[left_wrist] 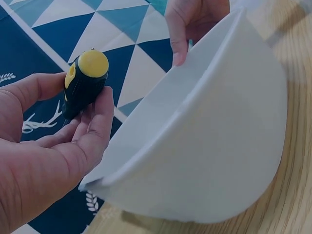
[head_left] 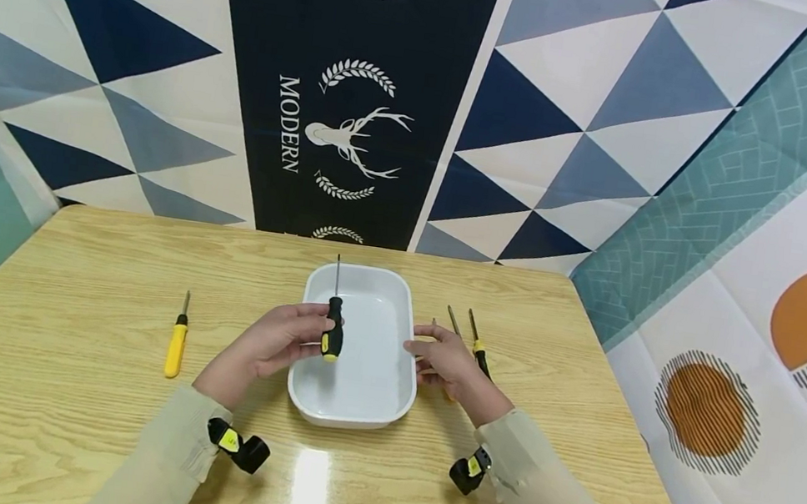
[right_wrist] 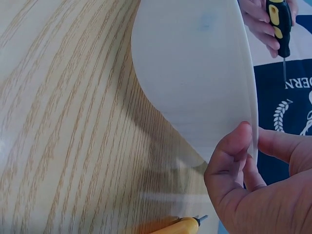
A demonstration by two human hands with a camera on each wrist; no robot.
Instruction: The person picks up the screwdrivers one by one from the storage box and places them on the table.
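Observation:
A black-and-yellow screwdriver (head_left: 333,329) is pinched by its handle in my left hand (head_left: 285,333), its shaft pointing away from me over the left side of a white basin (head_left: 355,402). In the left wrist view the yellow end of the screwdriver (left_wrist: 92,64) faces the camera, between thumb and fingers. My right hand (head_left: 445,361) grips the right rim of the basin, thumb on the inner side and fingers outside. The right wrist view shows this pinch on the basin's edge (right_wrist: 248,73). The basin's inside bottom shows bare white in the head view.
On the wooden table (head_left: 87,432), a yellow screwdriver (head_left: 176,346) lies to the left. Beyond my right hand lie more screwdrivers, one with a black-and-yellow handle (head_left: 481,357), another with a yellow handle (right_wrist: 180,226). A patterned cloth wall (head_left: 539,134) rises behind the table.

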